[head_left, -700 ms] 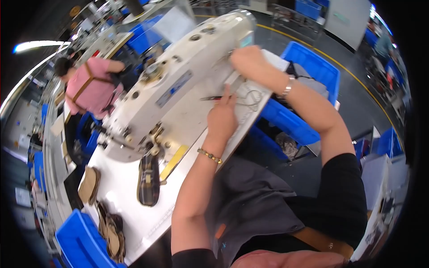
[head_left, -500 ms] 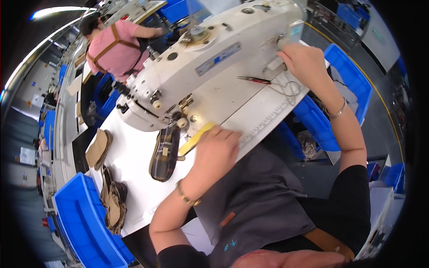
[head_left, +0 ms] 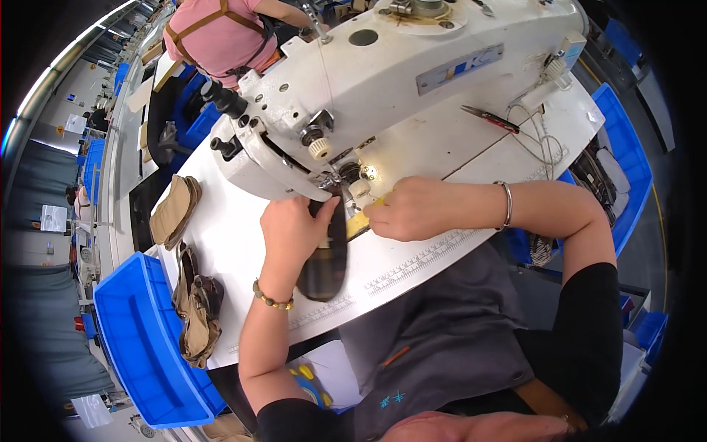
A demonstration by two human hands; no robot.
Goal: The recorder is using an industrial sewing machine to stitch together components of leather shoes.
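Observation:
My left hand (head_left: 291,228) grips the dark plaid insole-shaped piece (head_left: 324,272) at the sewing machine's presser foot (head_left: 331,180), thumb along its top. My right hand (head_left: 409,210), just right of the needle area, has curled fingers on the yellow strip (head_left: 357,223). The white sewing machine (head_left: 368,88) stands on the white table top (head_left: 228,214). Red-and-black snips (head_left: 497,120) and a loop of cord (head_left: 545,147) lie beneath the machine arm. Tan shaped pieces (head_left: 171,210) and brown camouflage pieces (head_left: 199,324) lie on the table's left.
A blue bin (head_left: 136,331) hangs beside the table's left end; another (head_left: 630,177), holding grey pieces, is on the right. A person in pink (head_left: 210,40) works behind the machine. A white sheet and yellow objects (head_left: 305,376) show below the table's front.
My right hand has come down from the machine's right end to the yellow strip. My left hand has moved left from the table's middle and taken hold of the plaid piece.

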